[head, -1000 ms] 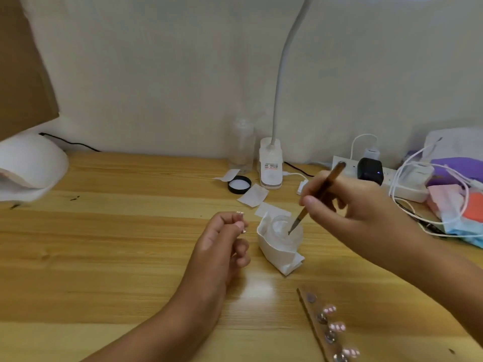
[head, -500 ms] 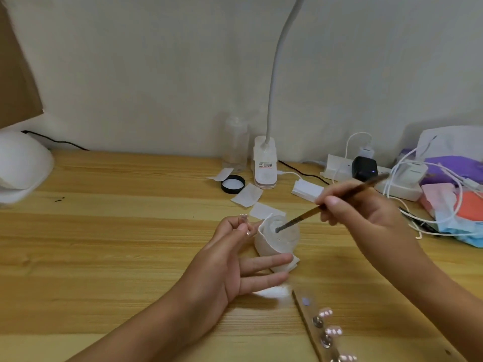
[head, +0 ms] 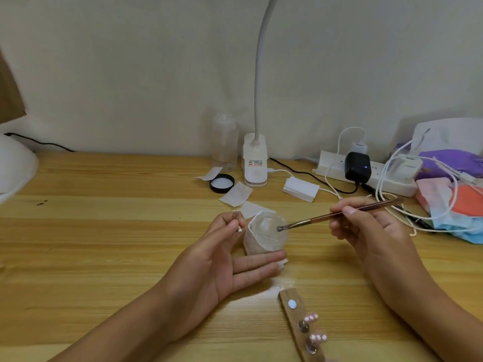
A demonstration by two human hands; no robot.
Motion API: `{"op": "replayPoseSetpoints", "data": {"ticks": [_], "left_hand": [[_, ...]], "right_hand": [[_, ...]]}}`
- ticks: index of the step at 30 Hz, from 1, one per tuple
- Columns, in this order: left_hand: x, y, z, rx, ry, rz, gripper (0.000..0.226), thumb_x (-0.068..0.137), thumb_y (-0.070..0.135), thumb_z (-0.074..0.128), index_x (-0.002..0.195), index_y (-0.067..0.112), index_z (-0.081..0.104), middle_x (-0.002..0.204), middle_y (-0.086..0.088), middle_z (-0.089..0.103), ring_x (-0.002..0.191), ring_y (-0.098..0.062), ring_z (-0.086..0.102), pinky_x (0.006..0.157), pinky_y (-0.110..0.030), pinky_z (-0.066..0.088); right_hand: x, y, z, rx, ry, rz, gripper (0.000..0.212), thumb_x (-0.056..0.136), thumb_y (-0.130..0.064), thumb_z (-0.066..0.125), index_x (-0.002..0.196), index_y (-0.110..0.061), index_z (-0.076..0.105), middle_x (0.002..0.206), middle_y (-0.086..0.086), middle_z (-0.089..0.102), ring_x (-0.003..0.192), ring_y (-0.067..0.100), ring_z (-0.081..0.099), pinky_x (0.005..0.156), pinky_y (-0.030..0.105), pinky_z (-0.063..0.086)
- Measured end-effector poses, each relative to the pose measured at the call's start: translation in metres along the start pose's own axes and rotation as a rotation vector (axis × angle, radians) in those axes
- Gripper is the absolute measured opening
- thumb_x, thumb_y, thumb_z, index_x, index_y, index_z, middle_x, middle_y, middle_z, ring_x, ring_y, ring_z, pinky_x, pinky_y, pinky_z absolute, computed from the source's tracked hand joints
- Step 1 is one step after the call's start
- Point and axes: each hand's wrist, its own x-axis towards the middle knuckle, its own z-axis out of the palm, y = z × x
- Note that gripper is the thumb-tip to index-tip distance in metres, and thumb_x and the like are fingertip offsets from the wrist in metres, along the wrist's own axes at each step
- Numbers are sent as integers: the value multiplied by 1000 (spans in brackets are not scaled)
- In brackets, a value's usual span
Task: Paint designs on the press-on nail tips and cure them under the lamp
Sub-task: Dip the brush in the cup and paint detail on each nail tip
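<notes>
My left hand [head: 222, 259] pinches a small nail tip [head: 238, 228] between thumb and forefinger, its other fingers stretched out under a small clear cup [head: 266, 236] wrapped in white tissue. My right hand [head: 366, 231] grips a thin brown brush [head: 339, 216], and the brush's tip touches the cup's rim. A wooden holder strip [head: 298, 327] with painted pink nail tips [head: 312, 317] on metal studs lies at the near edge. The white curing lamp [head: 13, 171] sits at the far left.
A white gooseneck desk lamp [head: 255, 165], a clear bottle [head: 224, 142], a black lid [head: 221, 183] and paper wipes [head: 235, 194] stand behind the cup. A power strip [head: 366, 176] with chargers and cables, plus face masks [head: 449, 202], crowd the right side.
My left hand opened its lower fingers and moved against the cup. My right hand shifted right and lowered the brush to a flatter angle, its tip moving from inside the cup to the rim.
</notes>
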Motion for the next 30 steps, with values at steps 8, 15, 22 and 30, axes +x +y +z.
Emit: {"op": "replayPoseSetpoints", "data": {"ticks": [8,15,22,30], "left_hand": [[-1,0,2,6,19,11,4,89,23,56,90,20,58,133,-11,61,115,-52,58,93,-47,53],[-1,0,2,19,15,16,3,89,22,56,88,19,58,132,-9,62,114,-52,58,92,-46,54],[0,0,1,13,17,16,3,88,22,58,88,18,58,134,-11,60,114,-52,58,91,-46,54],[0,0,0,16,10,14,4,88,22,58,87,18,59,139,-13,56,115,-53,57,93,-47,53]], "right_hand": [[4,6,-8,6,38,2,39,99,-9,48,82,-29,76,77,-2,69,75,8,65,67,18,54],[5,8,-11,188,42,-11,30,97,-15,53,79,-24,75,80,-3,67,73,7,64,66,19,54],[4,11,-11,143,4,-54,24,96,-14,53,90,-23,75,84,0,67,78,10,63,68,19,53],[6,12,-9,157,-12,-20,40,96,-1,46,76,-23,74,84,0,68,79,11,65,71,19,54]]}}
